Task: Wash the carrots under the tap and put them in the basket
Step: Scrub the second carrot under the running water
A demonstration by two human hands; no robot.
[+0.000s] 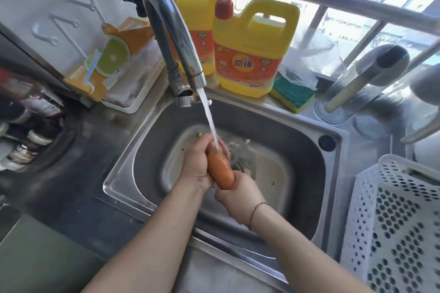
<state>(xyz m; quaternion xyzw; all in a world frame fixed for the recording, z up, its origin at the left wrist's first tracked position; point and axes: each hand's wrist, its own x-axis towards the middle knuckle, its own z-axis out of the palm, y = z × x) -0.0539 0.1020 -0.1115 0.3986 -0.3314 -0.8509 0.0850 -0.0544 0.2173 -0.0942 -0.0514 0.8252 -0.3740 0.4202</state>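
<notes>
Rinsing carrot over sink.

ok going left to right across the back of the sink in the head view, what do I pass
Cutting board → tap → front detergent jug → sponge → upturned glass.

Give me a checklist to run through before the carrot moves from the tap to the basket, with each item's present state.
1. Grip: left hand wraps the upper part of the carrot, right hand grips its lower end: ok.
2. Rinse: the water stream from the tap lands on the carrot's upper end: ok.
3. Carrot fully clean: the hands hide part of it: cannot tell.
4. Basket in place: white, to the right of the sink: ok.
5. Room in the basket: only part of it shows: cannot tell.
</notes>
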